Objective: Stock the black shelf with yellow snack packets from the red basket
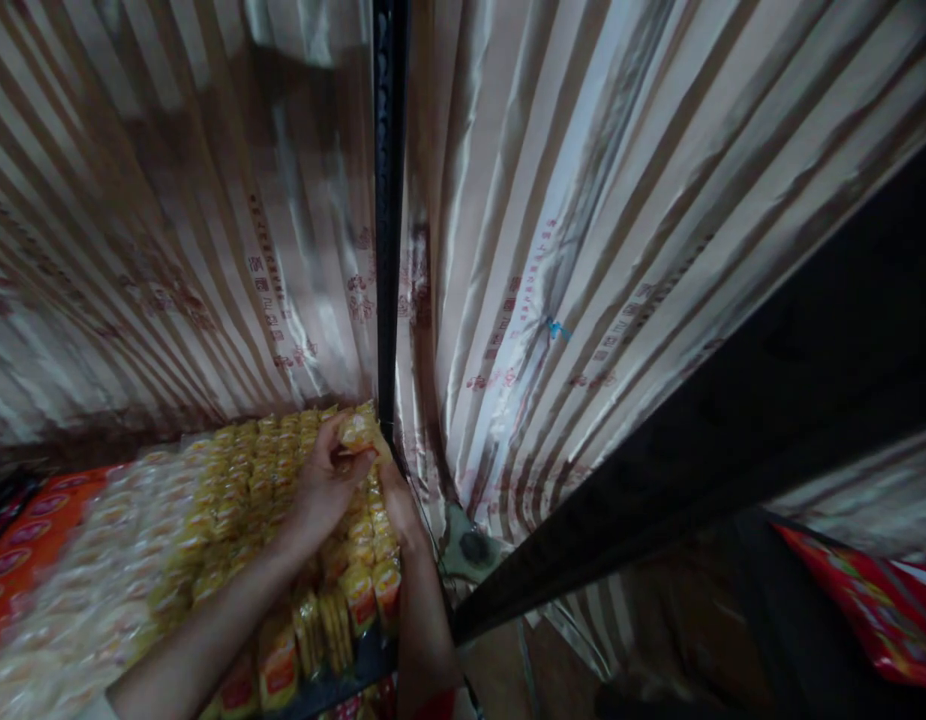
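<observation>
My left hand (334, 478) is closed on a small yellow snack packet (358, 432) at the far right corner of a packed shelf. My right hand (394, 490) reaches up along the shelf's right edge and grips the same packet from the right side; some of its fingers are hidden. Under and around both hands stand dense rows of yellow snack packets (242, 475) in shiny wrappers. Near the front, a few packets (362, 590) with orange-red labels stand upright.
Rows of clear-wrapped packets (118, 560) and an orange-red printed box or sheet (35, 530) lie to the left. A black upright post (388, 200) rises behind the hands. Striped curtain sheeting (508, 250) hangs behind. A dark beam (658, 440) slants across the right, near red packaging (868, 600).
</observation>
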{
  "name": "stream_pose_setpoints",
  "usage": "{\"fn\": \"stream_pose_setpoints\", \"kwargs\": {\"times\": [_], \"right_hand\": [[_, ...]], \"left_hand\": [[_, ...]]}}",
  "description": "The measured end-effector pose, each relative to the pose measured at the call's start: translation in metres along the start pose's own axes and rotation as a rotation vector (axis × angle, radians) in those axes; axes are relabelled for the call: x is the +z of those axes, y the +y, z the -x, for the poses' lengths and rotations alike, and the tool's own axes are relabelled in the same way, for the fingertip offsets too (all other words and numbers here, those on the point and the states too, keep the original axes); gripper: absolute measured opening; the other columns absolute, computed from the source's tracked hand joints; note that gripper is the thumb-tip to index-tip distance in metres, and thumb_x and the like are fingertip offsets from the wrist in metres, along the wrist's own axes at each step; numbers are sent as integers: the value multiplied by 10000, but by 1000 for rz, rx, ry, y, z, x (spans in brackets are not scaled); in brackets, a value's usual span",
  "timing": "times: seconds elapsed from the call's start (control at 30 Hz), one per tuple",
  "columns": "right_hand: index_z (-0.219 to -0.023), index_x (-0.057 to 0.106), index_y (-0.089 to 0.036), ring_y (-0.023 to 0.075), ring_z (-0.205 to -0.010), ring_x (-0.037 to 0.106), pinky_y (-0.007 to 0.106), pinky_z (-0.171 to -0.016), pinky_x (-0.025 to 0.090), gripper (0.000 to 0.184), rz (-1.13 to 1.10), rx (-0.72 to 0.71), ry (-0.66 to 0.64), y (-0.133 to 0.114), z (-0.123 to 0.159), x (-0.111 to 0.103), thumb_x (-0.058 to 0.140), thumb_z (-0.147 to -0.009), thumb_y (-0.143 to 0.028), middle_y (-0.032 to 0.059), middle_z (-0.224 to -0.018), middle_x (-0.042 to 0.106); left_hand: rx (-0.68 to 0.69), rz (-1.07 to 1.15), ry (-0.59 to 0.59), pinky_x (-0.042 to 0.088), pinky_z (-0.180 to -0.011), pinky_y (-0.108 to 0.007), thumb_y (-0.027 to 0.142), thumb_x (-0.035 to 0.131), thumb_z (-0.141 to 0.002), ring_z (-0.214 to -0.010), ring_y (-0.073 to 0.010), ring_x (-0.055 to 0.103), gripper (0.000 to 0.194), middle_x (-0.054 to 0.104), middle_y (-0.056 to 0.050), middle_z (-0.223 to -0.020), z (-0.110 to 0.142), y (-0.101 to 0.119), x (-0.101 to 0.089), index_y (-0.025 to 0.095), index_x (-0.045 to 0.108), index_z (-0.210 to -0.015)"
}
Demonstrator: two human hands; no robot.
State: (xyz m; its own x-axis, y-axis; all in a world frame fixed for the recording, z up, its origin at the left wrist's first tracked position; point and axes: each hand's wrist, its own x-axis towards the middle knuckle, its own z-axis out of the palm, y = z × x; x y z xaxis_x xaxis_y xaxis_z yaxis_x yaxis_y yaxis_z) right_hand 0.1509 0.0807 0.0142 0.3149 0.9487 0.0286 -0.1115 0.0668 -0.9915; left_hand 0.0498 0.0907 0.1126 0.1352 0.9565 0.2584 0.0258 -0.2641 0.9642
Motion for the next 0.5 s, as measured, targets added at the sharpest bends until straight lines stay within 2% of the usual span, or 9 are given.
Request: {"fn": "stream_pose_setpoints", "kwargs": {"times": [0.1,0.2,0.3,0.4,0.5], "right_hand": [[-1311,461,-269,192,-1279,404,360,-1091,273,534,16,9,-32,4,-1,-4,378,-862,-545,-11,-1333,504],[-1337,423,-248,187,-1326,326,383,-1118,194,554,46,-39,-45,3,-2,-4,371,-869,-541,5,-1395,427],[-1340,419,-243,189,-1336,304,396,-1121,176,554,70,-24,-34,-1,-2,-4,361,-874,-538,21,-1407,408],[-1337,428,-222,195,-1334,309,387,-1122,182,565,81,-21,-19,-2,-1,-4,365,-873,-539,35,-1404,411],[-1318,457,-207,204,-1322,334,394,-1117,202,566,90,-22,-1,-1,0,-4,367,-871,-543,45,-1382,442]], "left_hand": [[-14,-89,-87,517,-741,-310,299,611,-697,-770,-156,621,342,634,-17,-865,-31,-12,18,180,492,-995],[-22,-349,-118,500,-768,-316,262,587,-729,-815,-169,617,334,632,-50,-902,-47,-23,30,146,494,-1028],[-13,-597,-167,474,-814,-297,203,571,-744,-884,-168,608,284,639,-57,-947,-55,-30,36,151,525,-1019],[31,-807,-282,456,-832,-293,171,544,-755,-901,-167,603,247,650,-42,-956,-61,-36,36,179,549,-1002],[107,-940,-364,431,-880,-301,177,540,-759,-1000,-188,578,314,637,-73,-1053,-66,-41,37,169,543,-1072]]}}
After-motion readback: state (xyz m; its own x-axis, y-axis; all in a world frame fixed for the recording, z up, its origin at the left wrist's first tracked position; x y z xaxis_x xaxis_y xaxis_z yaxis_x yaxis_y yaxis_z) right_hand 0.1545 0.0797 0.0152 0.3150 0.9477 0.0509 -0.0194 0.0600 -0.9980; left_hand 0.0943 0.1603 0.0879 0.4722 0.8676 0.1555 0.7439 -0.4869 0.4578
